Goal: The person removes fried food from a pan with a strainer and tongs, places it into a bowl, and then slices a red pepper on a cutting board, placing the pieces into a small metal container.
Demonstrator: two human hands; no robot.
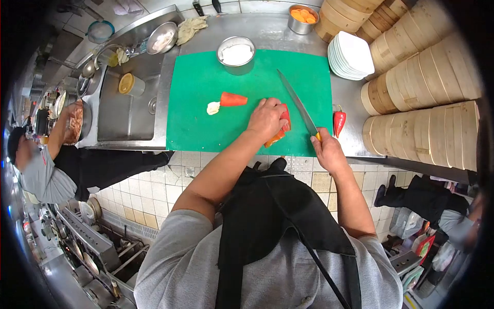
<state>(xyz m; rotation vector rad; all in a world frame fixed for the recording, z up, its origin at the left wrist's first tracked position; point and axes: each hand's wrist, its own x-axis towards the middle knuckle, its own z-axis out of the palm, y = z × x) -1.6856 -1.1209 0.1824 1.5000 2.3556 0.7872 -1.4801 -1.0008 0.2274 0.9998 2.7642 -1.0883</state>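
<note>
On the green cutting board (198, 87), my left hand (266, 121) presses down on a cut piece of red pepper (286, 119), its fingers curled over it. My right hand (329, 149) grips the yellow handle of a long kitchen knife (300, 102). The blade points away from me, to the right of the pepper piece and apart from it. Another piece of red pepper (233, 99) lies left of my left hand, with a pale cut scrap (213, 108) beside it. A metal bowl (235, 64) with white contents stands at the board's far edge.
A whole red pepper (339, 122) lies right of the board. Stacked white plates (352, 54) and bamboo steamers (419, 135) line the right side. A sink (126, 116) is at left. A bowl of orange slices (302, 20) stands behind. Two other people are at either side.
</note>
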